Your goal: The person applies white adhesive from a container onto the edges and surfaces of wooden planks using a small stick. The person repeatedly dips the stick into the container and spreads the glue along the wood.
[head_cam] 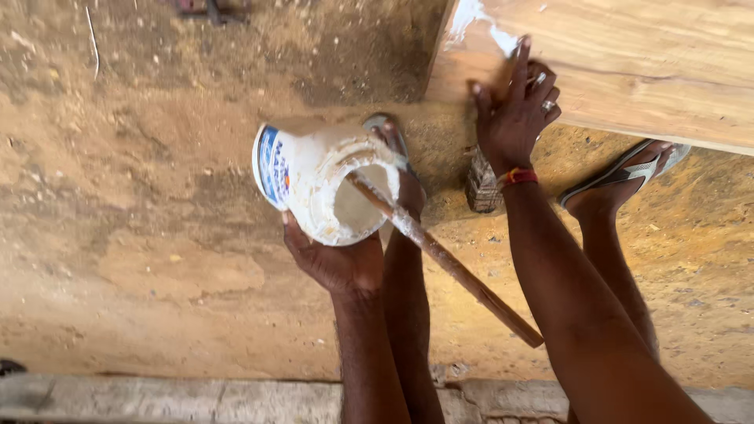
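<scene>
Above the sandy dirt ground [141, 235], our left hand [334, 263] is clamped under one white plastic glue tub [314, 184] with a blue label band at its rim; one wooden stick [448, 263] leans out of it. Our right hand [514, 118], fingers together, presses white paste [471, 16] near the pale wooden board's [628, 63] corner.

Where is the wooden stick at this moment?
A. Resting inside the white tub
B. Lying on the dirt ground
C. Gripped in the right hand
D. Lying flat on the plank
A: the wooden stick leans out of the white tub, which the left hand holds, while the right hand presses on the wooden plank.
</scene>
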